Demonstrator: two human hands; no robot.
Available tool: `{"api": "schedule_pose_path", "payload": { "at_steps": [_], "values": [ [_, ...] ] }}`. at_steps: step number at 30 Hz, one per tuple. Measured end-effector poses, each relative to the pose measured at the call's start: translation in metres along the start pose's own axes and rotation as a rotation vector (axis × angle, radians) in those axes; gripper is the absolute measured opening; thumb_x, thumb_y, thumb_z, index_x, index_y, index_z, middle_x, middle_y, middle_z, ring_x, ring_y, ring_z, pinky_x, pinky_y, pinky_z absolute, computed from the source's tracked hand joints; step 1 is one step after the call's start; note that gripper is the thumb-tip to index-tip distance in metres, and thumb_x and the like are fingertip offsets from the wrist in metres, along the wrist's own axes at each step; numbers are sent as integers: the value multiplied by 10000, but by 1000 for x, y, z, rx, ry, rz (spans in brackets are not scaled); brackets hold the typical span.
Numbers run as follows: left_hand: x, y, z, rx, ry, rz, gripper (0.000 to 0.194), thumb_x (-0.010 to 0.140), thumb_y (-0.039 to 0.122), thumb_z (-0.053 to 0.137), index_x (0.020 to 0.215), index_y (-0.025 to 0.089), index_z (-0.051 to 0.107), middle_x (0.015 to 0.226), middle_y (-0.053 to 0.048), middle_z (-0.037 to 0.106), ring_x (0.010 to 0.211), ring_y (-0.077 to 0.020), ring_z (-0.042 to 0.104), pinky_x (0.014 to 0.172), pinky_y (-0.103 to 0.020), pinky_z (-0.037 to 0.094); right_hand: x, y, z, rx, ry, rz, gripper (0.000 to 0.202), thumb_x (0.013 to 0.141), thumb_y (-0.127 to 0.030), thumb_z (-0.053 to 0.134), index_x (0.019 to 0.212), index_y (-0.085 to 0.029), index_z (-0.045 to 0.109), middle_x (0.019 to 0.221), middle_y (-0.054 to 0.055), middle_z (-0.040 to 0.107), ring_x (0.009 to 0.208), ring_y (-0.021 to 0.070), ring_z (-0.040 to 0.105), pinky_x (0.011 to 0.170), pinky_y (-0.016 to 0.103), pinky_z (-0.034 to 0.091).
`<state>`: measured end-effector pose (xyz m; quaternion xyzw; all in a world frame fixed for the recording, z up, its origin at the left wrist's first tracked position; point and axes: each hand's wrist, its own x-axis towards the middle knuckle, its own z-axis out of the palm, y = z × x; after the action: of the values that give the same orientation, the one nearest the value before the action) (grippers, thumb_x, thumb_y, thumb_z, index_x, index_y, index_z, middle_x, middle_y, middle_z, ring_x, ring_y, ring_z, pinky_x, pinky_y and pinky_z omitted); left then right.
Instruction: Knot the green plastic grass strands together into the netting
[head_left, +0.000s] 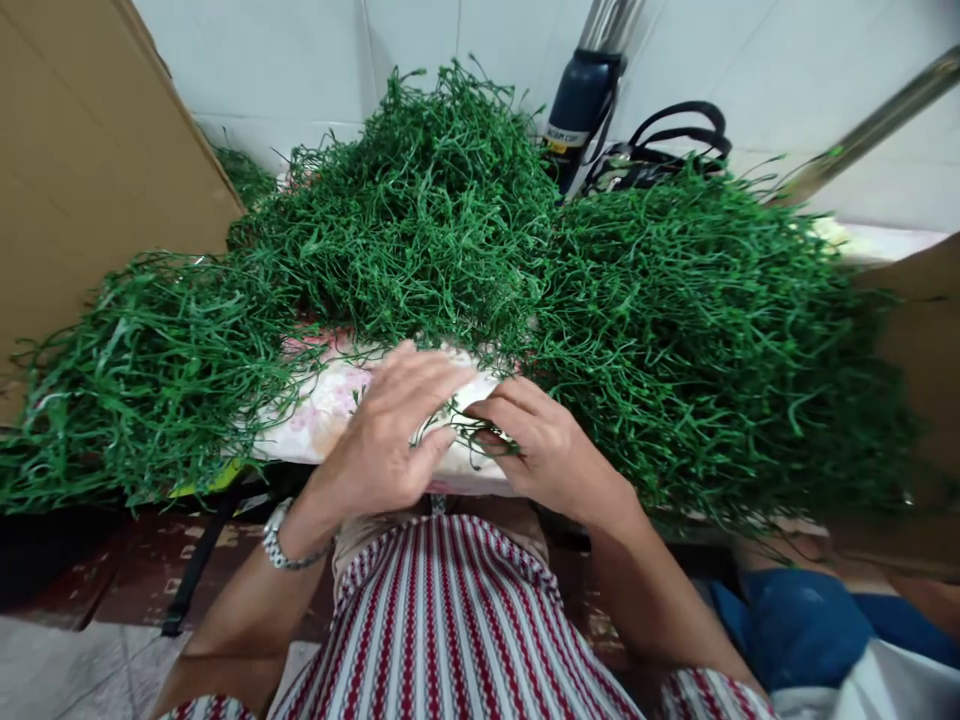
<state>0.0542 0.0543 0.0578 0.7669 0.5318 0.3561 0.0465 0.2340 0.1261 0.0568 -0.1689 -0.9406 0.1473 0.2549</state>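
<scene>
My right hand has its fingers curled and pinched on a thin green sprig with several fine stems. Facing it, my left hand is stretched out with the thumb apart, its fingertips slightly blurred; it is beside the sprig and I see nothing held in it. Both hands are over a pale flowered cloth at the table's near edge. Beyond them rises a tall heap of green sprigs. Another large heap spreads to the right, and a lower one to the left.
A brown cardboard panel stands at the left and another at the right. At the back, a dark blue bottle and a bag with black handles stand near the tiled wall. A person's blue-clad knee shows at lower right.
</scene>
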Motion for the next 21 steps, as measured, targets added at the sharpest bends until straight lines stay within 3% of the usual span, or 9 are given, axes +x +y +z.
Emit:
{"api": "schedule_pose_path", "payload": {
  "at_steps": [2,4,8,10,13,16,21],
  "values": [
    [-3,4,11,-147,-30,-66,479,787,118,465,1260,188,446,1188,-71,587,1143,-190,505,1061,-416,330,7,-2,6,-30,1,-37,210,812,-115,474,1008,-115,549,898,97,567,875,196,507,796,359,449],
    [-8,0,23,-299,42,-220,354,794,108,447,1123,186,551,1073,-68,640,1043,-184,573,934,-356,457,11,-1,5,-92,-16,-17,200,818,-159,489,1005,-116,543,898,103,570,874,214,502,806,387,434],
    [-23,-16,35,-492,273,-409,115,788,196,521,817,195,633,839,-51,680,1054,-231,583,904,-382,468,2,11,-6,-134,-43,101,456,774,-336,609,1178,-164,484,1043,110,578,963,262,501,860,450,393],
    [-30,-21,37,-576,335,-443,97,783,225,544,805,198,634,823,-50,682,1079,-238,573,924,-397,455,-6,21,-8,-13,5,136,410,797,-352,589,1159,-177,509,1038,97,587,958,234,527,847,405,415],
    [-35,-23,38,-661,349,-453,87,775,239,565,810,194,631,806,-54,676,1065,-237,580,938,-406,445,-14,31,-4,205,119,168,180,855,-266,515,982,-161,587,875,56,606,815,153,570,740,291,449],
    [-36,-20,29,-622,300,-392,106,772,223,553,829,192,636,923,-70,652,1017,-223,584,928,-404,447,-15,32,1,249,207,182,121,846,-231,528,902,-150,598,776,33,585,732,128,556,684,260,437],
    [-24,-4,3,-343,202,-238,209,782,181,510,959,187,621,1011,-77,612,1029,-212,540,943,-402,415,-9,23,-4,250,135,117,112,842,-226,534,886,-148,601,769,39,582,724,128,543,652,251,423]
  ]
}}
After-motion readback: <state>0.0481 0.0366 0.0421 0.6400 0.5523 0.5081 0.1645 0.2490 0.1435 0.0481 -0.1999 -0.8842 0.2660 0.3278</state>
